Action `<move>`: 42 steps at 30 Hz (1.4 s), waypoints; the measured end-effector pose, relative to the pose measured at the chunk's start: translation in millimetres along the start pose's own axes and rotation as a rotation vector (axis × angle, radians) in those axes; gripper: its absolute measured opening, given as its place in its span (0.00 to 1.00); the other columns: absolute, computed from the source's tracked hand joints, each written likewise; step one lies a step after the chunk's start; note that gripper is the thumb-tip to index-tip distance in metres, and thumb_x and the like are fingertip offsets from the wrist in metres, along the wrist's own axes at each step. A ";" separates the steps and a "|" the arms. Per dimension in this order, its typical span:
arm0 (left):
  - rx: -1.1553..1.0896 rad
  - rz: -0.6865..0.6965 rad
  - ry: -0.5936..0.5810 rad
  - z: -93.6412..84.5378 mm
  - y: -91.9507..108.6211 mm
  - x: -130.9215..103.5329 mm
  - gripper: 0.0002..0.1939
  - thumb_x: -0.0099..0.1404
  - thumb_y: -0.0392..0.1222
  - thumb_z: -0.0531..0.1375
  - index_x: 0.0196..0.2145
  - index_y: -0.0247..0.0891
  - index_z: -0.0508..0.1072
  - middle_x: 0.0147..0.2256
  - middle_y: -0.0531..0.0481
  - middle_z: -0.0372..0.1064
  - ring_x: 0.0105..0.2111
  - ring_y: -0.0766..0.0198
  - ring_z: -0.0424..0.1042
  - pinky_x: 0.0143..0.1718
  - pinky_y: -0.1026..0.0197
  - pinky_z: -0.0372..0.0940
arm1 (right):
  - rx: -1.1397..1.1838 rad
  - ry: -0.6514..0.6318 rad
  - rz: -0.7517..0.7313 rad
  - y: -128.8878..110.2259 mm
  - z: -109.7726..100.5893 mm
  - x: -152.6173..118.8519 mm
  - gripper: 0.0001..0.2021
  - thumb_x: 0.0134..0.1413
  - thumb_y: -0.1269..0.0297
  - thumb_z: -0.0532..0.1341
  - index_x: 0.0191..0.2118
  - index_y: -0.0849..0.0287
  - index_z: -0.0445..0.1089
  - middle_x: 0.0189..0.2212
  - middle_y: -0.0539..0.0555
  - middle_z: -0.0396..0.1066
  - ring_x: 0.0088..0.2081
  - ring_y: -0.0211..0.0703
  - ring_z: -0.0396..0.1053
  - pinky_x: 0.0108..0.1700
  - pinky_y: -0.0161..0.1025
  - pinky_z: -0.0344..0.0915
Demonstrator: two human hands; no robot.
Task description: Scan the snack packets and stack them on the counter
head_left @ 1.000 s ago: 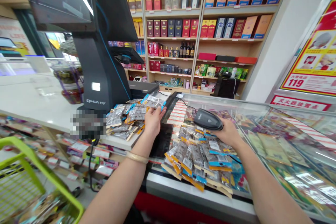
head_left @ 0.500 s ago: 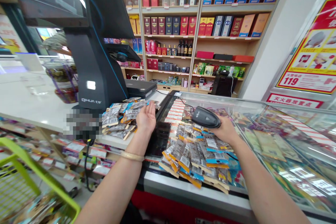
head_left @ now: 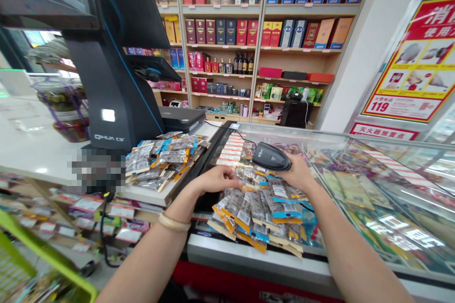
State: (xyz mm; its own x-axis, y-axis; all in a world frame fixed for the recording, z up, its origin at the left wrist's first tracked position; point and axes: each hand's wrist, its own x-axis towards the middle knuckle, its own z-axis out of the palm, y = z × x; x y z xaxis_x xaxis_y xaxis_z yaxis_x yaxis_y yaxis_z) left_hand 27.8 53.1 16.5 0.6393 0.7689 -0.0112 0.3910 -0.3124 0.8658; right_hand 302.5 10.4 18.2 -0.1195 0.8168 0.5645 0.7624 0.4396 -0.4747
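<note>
My right hand [head_left: 299,170] is wrapped around a black handheld barcode scanner [head_left: 272,156], held above a heap of small clear snack packets [head_left: 254,208] with blue and orange edges. The heap lies on the glass top of a display case. At the heap's left edge is my left hand [head_left: 218,179], its fingers loosely bent and the thumb apart from them. Nothing shows in it; whether the fingertips touch a packet I cannot tell. A second pile of similar packets [head_left: 161,156] lies on the white counter to the left.
A cash register terminal [head_left: 113,80] stands at the left on the white counter [head_left: 21,147]. A green shopping basket [head_left: 46,260] with packets is at lower left. The glass display case [head_left: 369,151] stretches right. Shelves of boxed bottles [head_left: 220,33] stand behind.
My left hand has moved right, from the counter pile to the edge of the heap on the glass, and turned from palm-up to bent fingers. My right hand still holds the scanner. The view shifted slightly.
</note>
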 end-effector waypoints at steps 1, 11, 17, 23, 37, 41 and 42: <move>0.057 0.007 -0.063 -0.1 0.5 -1.0 0.21 0.48 0.57 0.67 0.24 0.34 0.71 0.22 0.56 0.63 0.25 0.69 0.59 0.27 0.66 0.54 | -0.006 0.002 -0.001 0.3 0.0 0.1 0.15 0.42 0.65 0.63 0.40 0.55 0.75 0.36 0.53 0.79 0.39 0.51 0.75 0.43 0.42 0.69; -0.183 0.008 -0.175 -0.7 6.3 -6.3 0.20 0.42 0.52 0.71 0.27 0.35 0.73 0.26 0.53 0.68 0.26 0.68 0.63 0.27 0.66 0.56 | 0.002 -0.007 0.014 -4.8 -2.1 0.3 0.15 0.42 0.66 0.62 0.40 0.55 0.75 0.37 0.52 0.79 0.42 0.53 0.75 0.47 0.43 0.68; -0.303 -0.112 0.066 -2.2 2.5 -3.3 0.22 0.40 0.52 0.72 0.23 0.35 0.67 0.19 0.58 0.62 0.19 0.74 0.57 0.20 0.69 0.47 | -0.024 0.002 0.017 -2.2 -0.2 -0.4 0.14 0.41 0.67 0.62 0.39 0.56 0.76 0.35 0.53 0.79 0.39 0.53 0.75 0.42 0.43 0.69; -0.487 -0.114 0.275 -3.0 -2.3 2.0 0.21 0.48 0.52 0.69 0.27 0.36 0.65 0.16 0.61 0.58 0.14 0.76 0.54 0.15 0.72 0.44 | -0.033 0.019 0.017 -1.6 0.8 -0.4 0.14 0.41 0.67 0.63 0.39 0.56 0.75 0.35 0.53 0.79 0.39 0.52 0.75 0.43 0.42 0.69; -0.791 0.112 0.612 -0.5 9.1 6.6 0.15 0.50 0.35 0.69 0.31 0.35 0.67 0.30 0.49 0.75 0.26 0.64 0.77 0.26 0.68 0.70 | -0.060 -0.034 0.028 -0.8 -1.4 1.1 0.15 0.41 0.67 0.63 0.40 0.53 0.75 0.38 0.53 0.78 0.43 0.53 0.75 0.46 0.43 0.69; -0.809 0.122 0.600 -1.7 7.7 6.7 0.14 0.51 0.35 0.69 0.33 0.34 0.68 0.30 0.48 0.75 0.26 0.63 0.77 0.27 0.67 0.71 | -0.067 -0.036 0.048 -1.2 -2.2 1.2 0.15 0.42 0.67 0.62 0.40 0.53 0.75 0.38 0.53 0.79 0.44 0.53 0.74 0.46 0.42 0.69; -0.820 0.123 0.592 -1.9 7.4 6.8 0.14 0.51 0.35 0.69 0.33 0.34 0.68 0.31 0.48 0.76 0.27 0.63 0.77 0.27 0.66 0.71 | -0.064 -0.033 0.051 -1.0 -2.2 1.1 0.15 0.42 0.67 0.62 0.40 0.53 0.75 0.37 0.52 0.79 0.44 0.53 0.74 0.45 0.42 0.69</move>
State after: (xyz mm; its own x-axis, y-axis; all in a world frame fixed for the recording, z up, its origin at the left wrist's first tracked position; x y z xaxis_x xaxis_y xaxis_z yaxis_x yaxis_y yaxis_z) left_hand 33.8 57.1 23.8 0.1276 0.9792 0.1580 -0.3715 -0.1005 0.9230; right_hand 303.0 10.0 20.7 -0.0997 0.8499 0.5174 0.8068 0.3734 -0.4579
